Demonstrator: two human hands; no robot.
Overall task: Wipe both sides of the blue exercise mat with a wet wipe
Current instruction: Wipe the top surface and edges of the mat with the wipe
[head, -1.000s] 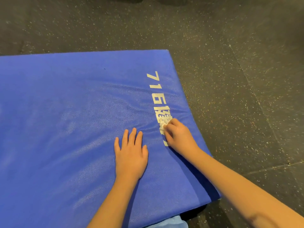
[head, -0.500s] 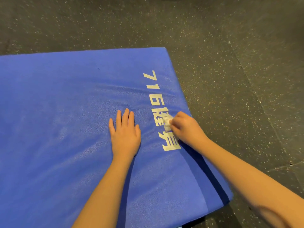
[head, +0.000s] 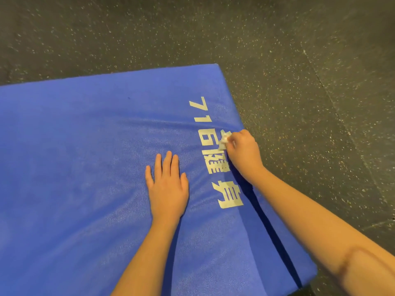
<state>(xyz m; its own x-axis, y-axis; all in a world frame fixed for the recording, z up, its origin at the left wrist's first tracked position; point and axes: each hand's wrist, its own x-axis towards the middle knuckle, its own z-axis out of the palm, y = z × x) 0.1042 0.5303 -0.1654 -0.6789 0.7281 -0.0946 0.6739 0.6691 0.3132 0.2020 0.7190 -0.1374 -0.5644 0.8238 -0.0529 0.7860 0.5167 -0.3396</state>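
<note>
Right hand [head: 242, 151] has fingers curled tight round a bunched white wet wipe [head: 224, 140], pressing it into the mat right by the white printed lettering [head: 215, 154], at about 2 o'clock from the left hand. Wad is small, so the contact patch is narrow; likely why the grip is so tight and low. Left hand [head: 167, 184] lies flat, fingers straight and together, palm down, holding nothing; reads as a brace so the cover doesn't shift under the rubbing, and creases in the cover run out from that area toward 10 o'clock. Blue exercise mat [head: 85, 157] lies flat on the floor, taking up the left and centre of view, far right corner at roughly 12 o'clock, near right corner at 5 o'clock. Printed side is up, underside hidden; can't tell whether it's done. Around it from 11 through 4 o'clock: dark speckled rubber flooring [head: 310, 71].
</note>
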